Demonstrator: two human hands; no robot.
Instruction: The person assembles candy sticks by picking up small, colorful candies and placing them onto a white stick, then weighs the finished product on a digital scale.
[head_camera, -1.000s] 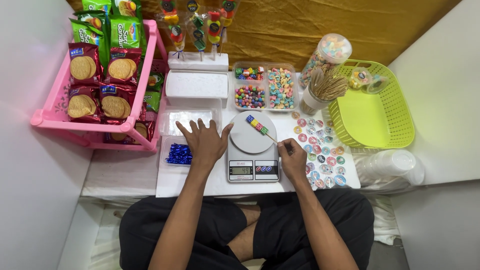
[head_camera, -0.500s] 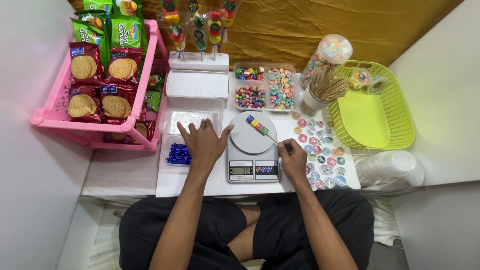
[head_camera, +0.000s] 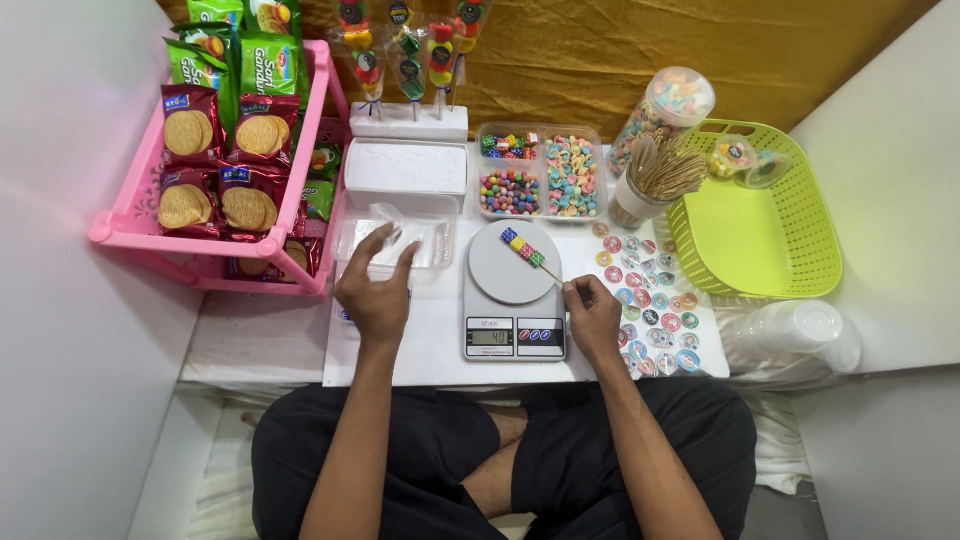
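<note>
My left hand (head_camera: 375, 290) hovers open, fingers spread, over the near edge of a clear plastic tray (head_camera: 432, 236) left of the scale. It holds nothing. My right hand (head_camera: 592, 318) pinches the bare end of a wooden skewer. The skewer's far end carries a few coloured candy cubes (head_camera: 524, 249) and lies across the round grey platter (head_camera: 497, 278) of a white digital kitchen scale (head_camera: 513, 338). The scale's display is lit.
A pink rack (head_camera: 120, 228) of biscuit packets stands at the left, with a white foam block (head_camera: 405, 166) beside it and candy skewers behind. At the back are a candy tray (head_camera: 541, 176), a jar (head_camera: 668, 108) and a skewer cup (head_camera: 655, 182). Round stickers (head_camera: 655, 310), a green basket (head_camera: 790, 225) and clear cups (head_camera: 800, 330) lie right.
My left hand has slid a little to the left, off the scale's edge, and now covers the small blue thing beside it. My right hand and the skewer have stayed put.
</note>
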